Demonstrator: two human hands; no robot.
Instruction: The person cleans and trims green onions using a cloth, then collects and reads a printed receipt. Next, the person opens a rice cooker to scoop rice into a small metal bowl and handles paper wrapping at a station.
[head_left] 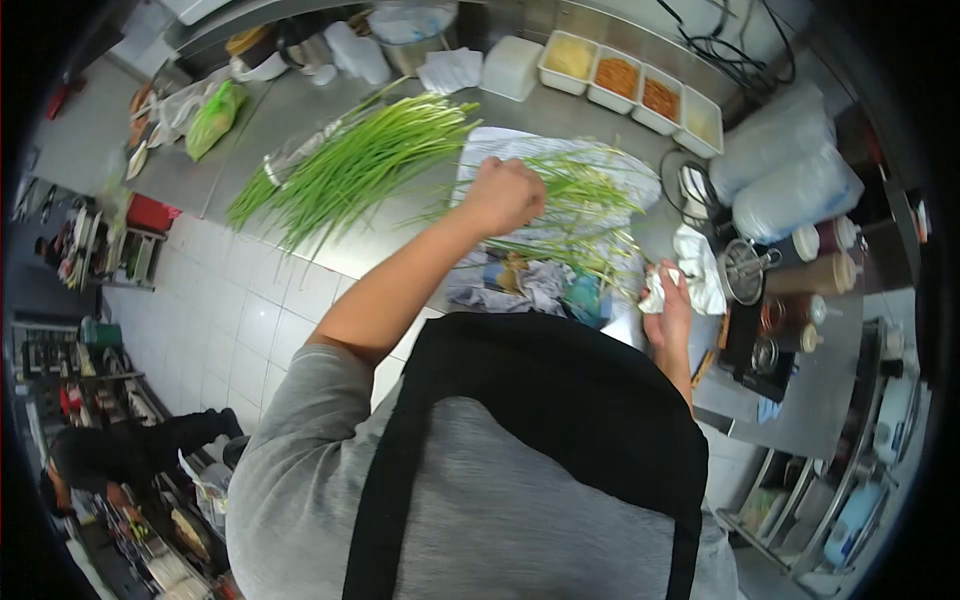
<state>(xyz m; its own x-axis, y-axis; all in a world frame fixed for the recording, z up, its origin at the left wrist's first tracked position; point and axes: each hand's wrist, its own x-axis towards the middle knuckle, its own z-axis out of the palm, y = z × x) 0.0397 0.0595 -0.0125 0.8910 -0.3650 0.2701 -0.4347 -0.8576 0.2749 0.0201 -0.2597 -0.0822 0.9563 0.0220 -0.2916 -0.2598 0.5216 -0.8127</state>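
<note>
My left hand [507, 197] is closed just above a loose spread of green chives [585, 185] on a pale striped cloth [490, 145]. Whatever its fingers hold, if anything, is hidden. My right hand [672, 308], at the counter's near right, is wrapped round a crumpled white cloth [655, 295]. A second piece of white cloth [704, 275] lies beside that hand. To the left rests a large bundle of long green chives [365, 165], with a clear wrap around part of it. Printed wrapping or cloth [525, 285] lies crumpled near my apron.
Several white tubs of toppings [613, 80] line the back of the steel counter [235, 150]. A wire strainer [742, 270], squeeze bottles [825, 272] and plastic bags [795, 190] stand right. A green bag [213, 120] lies far left. Another person [130, 455] bends over shelving at lower left.
</note>
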